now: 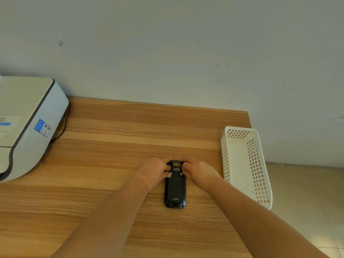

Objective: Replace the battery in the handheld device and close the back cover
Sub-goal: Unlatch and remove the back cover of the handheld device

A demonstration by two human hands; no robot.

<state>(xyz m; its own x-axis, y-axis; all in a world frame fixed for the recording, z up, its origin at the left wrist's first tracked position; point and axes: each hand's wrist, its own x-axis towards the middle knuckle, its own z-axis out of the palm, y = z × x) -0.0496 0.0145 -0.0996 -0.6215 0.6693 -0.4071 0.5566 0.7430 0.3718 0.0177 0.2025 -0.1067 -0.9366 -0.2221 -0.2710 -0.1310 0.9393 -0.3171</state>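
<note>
The device lies face down on the bench, a little toward 5 o'clock of the bench's middle, its long axis running 12 to 6, with the scanner window at the 12 o'clock end and the brand mark near 6. The back cover is seated on it. No battery shows anywhere, so whether the swap is already made or not yet started cannot be told.

Both hands work the top end. The left hand comes in from 9 o'clock with its fingers curled round the device's upper left corner, thumb tip at the small left latch. The right hand mirrors it from 3 o'clock, curled round the upper right corner with its thumb at the right latch. Which way the latches are set is too small to read.

I judge the step to be working the two latches, and it goes best done evenly. Move both thumbs together, so the cover does not cock to one side. Keep the fingers wrapped over the 12 o'clock end as a brace, so thumb pressure does not slide the device toward 6 o'clock. Push flat along the cover, not down into it. Check that the cover's seam sits flush all round before letting go.

A printer stands at 9 o'clock of the bench and a white basket at 3 o'clock, both well apart from the work.
</note>
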